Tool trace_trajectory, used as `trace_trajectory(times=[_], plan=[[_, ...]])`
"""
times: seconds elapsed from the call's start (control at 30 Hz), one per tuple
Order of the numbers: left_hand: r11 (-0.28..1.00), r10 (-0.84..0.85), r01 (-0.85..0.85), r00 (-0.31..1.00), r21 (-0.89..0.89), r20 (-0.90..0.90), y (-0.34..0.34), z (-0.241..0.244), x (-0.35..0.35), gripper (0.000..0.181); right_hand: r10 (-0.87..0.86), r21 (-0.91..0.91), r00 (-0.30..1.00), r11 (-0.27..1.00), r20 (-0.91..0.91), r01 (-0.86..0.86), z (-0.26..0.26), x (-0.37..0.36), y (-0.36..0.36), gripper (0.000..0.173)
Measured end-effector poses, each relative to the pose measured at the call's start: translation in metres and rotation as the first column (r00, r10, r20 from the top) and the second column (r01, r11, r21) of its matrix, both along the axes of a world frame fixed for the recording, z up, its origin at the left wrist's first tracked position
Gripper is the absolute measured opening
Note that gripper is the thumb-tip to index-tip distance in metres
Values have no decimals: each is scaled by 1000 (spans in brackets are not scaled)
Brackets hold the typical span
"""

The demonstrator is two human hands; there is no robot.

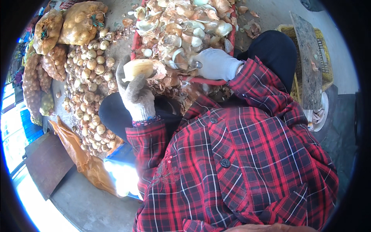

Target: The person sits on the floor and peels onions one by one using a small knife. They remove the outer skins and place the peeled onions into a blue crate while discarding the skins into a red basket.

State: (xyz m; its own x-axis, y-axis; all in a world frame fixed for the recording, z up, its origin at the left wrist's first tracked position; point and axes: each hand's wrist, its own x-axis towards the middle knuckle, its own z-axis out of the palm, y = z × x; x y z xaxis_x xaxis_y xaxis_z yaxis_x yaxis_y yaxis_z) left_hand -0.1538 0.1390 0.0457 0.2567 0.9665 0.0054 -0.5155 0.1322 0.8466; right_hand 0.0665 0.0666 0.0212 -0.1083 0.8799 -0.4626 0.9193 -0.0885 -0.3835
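My left hand (133, 87), in a soiled knitted work glove, grips an onion (138, 69) whose papery skin hangs loose at its right side. My right hand (216, 64), in a whitish glove, is closed on the handle of a knife (185, 64); the thin blade points left towards the onion. Below the blade, onion skins (174, 84) lie heaped in front of me. Both hands are over the near end of a red-rimmed container (203, 80) piled with skins and cut onion pieces. Most of the knife's handle is hidden in my right glove.
Loose onions (91, 64) cover the floor at the left, with full mesh sacks (82, 21) behind them. An orange mesh bag (87, 165) and a brown board (49, 165) lie at lower left. At right, a worn plank (308, 58) rests across a yellow plastic crate (327, 58).
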Motion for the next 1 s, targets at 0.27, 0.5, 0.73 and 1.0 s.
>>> trace_trajectory(times=[0.27,0.5,0.73,1.0], plan=[[994,-94,87,988,-63,-120,-5,-12,6,51,-136,425,954,872,-267,244,2,-18,-9,22],[965,-214,201,975,-168,-64,-7,-14,8,52,-269,357,943,876,-196,324,7,-22,-7,26],[959,-237,236,971,-160,12,-12,-14,12,61,-218,265,966,932,-142,249,-4,-10,-4,27],[932,-316,309,949,-188,-8,-8,-18,15,75,-420,-204,372,843,-828,497,9,-10,-4,40]])
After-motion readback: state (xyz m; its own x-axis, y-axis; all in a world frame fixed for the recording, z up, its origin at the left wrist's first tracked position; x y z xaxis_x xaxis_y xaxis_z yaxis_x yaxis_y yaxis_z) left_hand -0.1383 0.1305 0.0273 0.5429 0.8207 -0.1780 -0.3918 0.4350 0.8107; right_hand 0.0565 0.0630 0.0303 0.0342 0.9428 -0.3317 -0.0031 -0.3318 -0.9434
